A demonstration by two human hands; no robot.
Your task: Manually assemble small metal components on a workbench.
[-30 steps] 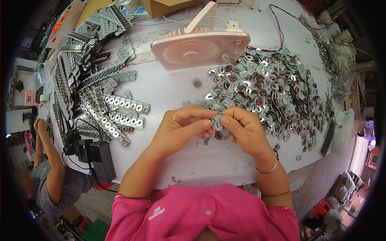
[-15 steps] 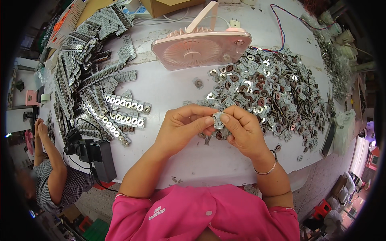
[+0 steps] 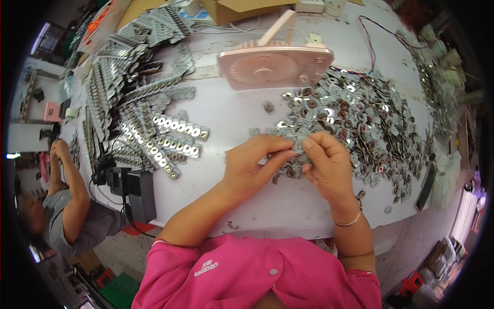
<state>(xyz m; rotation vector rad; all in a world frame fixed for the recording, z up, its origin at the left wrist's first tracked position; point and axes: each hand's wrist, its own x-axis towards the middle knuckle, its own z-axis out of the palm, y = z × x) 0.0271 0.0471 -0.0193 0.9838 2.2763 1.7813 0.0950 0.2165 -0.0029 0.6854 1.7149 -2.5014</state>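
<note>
My left hand and my right hand meet over the white table, fingertips pinched together on a small silvery metal part. The part is mostly hidden by my fingers. Right behind and to the right of my hands lies a big heap of loose square metal parts with dark round centres. A single loose part lies apart on the table ahead of my left hand.
Strips of stacked metal parts and a large pile of such strips fill the left. A pink desk fan lies at the back. Black adapters sit at the left edge. Another person sits lower left.
My hands have stayed nearly in place; the fingers have shifted slightly on the small part held between them.
</note>
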